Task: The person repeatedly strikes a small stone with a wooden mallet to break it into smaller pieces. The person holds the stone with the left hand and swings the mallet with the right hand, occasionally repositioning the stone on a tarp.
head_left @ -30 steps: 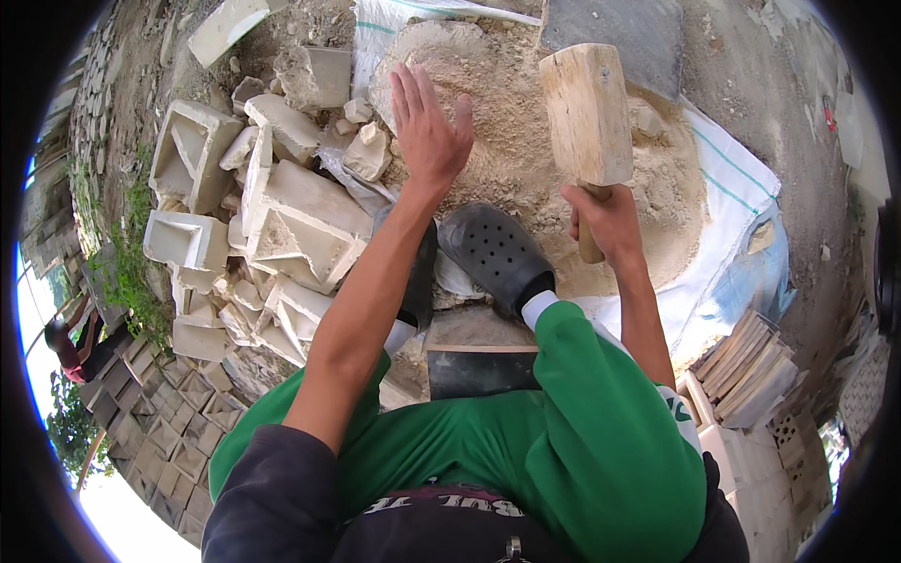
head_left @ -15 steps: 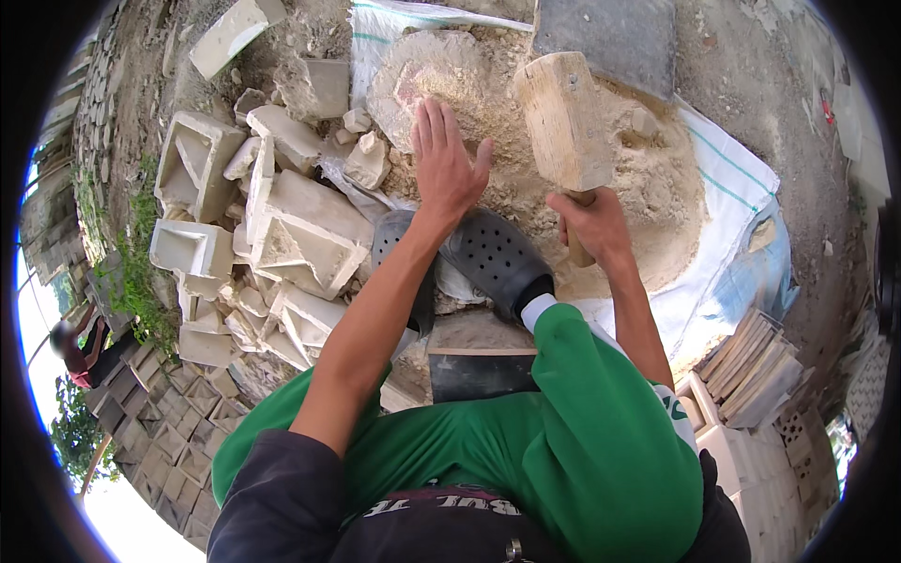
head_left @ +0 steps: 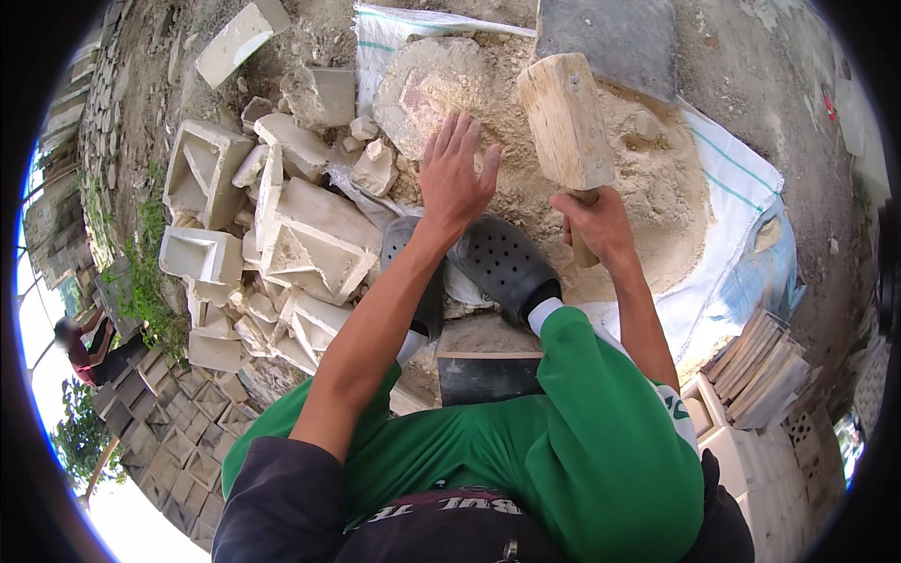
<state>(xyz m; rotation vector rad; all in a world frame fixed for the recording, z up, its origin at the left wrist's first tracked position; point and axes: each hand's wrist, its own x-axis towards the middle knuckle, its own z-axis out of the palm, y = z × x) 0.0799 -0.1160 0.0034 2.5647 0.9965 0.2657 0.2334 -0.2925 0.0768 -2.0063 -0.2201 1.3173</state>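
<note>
My right hand [head_left: 601, 228] is wrapped round the short handle of a wooden mallet [head_left: 566, 122]. The mallet's blocky head points away from me, over a bed of pale crushed powder [head_left: 662, 202]. To its left, my left hand [head_left: 456, 183] is stretched out with the fingers together and the thumb apart, palm down and holding nothing. Its fingertips are at the near edge of a broad flat stone [head_left: 399, 98] strewn with crumbs; whether they touch it I cannot tell. A white woven sack [head_left: 741, 174] with green stripes lies under the powder.
Broken cream-coloured hollow blocks [head_left: 314, 253] are heaped on the left. A dark slab [head_left: 605, 42] lies at the far edge of the powder. My grey clogs [head_left: 497, 263] stand close below my left hand. Stacked thin boards [head_left: 758, 366] are at right; a person [head_left: 84, 347] is at far left.
The whole view has shifted slightly. My left hand has drawn back a little towards me and to the right; the mallet stays almost where it was in my right hand.
</note>
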